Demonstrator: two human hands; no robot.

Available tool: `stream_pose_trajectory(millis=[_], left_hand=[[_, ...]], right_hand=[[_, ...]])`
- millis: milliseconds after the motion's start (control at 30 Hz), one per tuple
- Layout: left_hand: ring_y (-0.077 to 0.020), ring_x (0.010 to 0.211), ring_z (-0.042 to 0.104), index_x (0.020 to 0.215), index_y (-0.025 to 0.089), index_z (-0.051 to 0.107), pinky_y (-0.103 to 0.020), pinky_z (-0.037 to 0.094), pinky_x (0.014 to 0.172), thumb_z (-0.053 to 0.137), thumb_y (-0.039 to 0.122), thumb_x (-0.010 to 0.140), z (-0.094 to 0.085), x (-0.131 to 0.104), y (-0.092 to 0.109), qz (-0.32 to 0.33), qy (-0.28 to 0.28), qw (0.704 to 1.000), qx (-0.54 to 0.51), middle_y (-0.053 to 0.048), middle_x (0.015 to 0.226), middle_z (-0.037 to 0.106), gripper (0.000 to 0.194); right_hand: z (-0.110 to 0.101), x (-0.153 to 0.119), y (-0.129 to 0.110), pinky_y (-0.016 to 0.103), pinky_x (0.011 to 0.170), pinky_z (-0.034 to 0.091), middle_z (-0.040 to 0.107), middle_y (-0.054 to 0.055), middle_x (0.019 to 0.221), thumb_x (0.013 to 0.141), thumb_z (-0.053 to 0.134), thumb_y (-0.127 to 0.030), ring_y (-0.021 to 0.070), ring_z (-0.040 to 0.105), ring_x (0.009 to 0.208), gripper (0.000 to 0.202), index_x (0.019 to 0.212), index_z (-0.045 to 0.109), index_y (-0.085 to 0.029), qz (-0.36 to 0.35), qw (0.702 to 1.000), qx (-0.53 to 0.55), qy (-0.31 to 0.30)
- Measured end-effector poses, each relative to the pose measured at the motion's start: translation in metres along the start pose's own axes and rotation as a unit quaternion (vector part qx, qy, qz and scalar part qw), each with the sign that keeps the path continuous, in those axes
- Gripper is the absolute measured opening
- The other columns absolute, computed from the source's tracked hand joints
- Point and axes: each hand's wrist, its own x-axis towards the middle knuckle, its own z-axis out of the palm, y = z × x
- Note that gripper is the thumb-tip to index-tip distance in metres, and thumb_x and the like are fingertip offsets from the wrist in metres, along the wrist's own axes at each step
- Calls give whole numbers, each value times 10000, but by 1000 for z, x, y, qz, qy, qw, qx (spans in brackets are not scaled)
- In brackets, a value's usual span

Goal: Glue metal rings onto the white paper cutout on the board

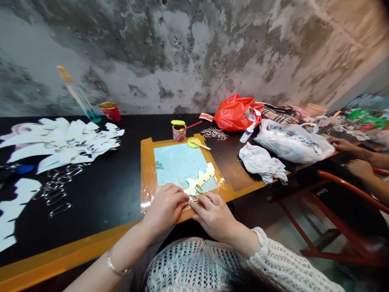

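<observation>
At the table's front edge, my left hand (167,205) and my right hand (214,213) face each other, fingertips bent in a pinch at the lower end of a cream cut-out piece (200,179) with a jagged edge. A metal wire loop (198,188) lies on the piece, and a second loop (193,198) sits between my fingertips. My fingers hide the end of the piece. Beneath is a pale blue sheet (173,160) under clear film, bordered by brown tape (147,162).
Leftward are white cut-outs (69,140) in a pile and several loose wire loops (56,190). Behind the sheet stand a small tin (179,133) and a yellow lid (193,142). Red (234,113) and white (291,140) plastic bags lie rightward, near another person's hands (360,168).
</observation>
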Motion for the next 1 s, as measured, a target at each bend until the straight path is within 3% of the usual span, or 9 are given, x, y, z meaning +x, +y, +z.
stream_pose_trajectory(millis=[267, 567, 800, 1000], left_hand=[[-236, 935, 528, 1015, 255, 663, -398, 341, 819, 551, 188, 916, -3, -7, 5, 91, 12, 990, 108, -37, 962, 684, 164], [-258, 972, 515, 1063, 231, 640, -416, 342, 825, 466, 129, 918, -5, -9, 6, 105, 1, 986, 126, -50, 1017, 667, 248], [-268, 1003, 529, 1151, 226, 628, -411, 354, 828, 495, 194, 936, -10, -13, 8, 142, -13, 975, 168, -66, 1088, 669, 254], [-268, 1021, 536, 1165, 225, 630, -410, 356, 837, 510, 201, 944, -7, -16, 5, 145, -7, 973, 180, -64, 1115, 667, 253]], right_hand=[[4, 2, -2, 414, 858, 471, 673, 126, 1102, 958, 556, -372, 276, 537, 1014, 383, 1262, 617, -146, -4, 1000, 0, 24], [-4, 0, 13, 358, 895, 468, 727, 38, 1031, 953, 518, -139, 180, 590, 921, 200, 1085, 662, -184, 90, 968, 206, 115], [9, 9, 13, 353, 831, 462, 703, 42, 883, 943, 586, -224, 198, 565, 869, 143, 955, 725, -192, 123, 973, 169, 99], [11, 18, 14, 340, 773, 434, 671, 50, 787, 971, 550, -244, 187, 547, 804, 223, 862, 730, -172, 86, 987, 110, 80]])
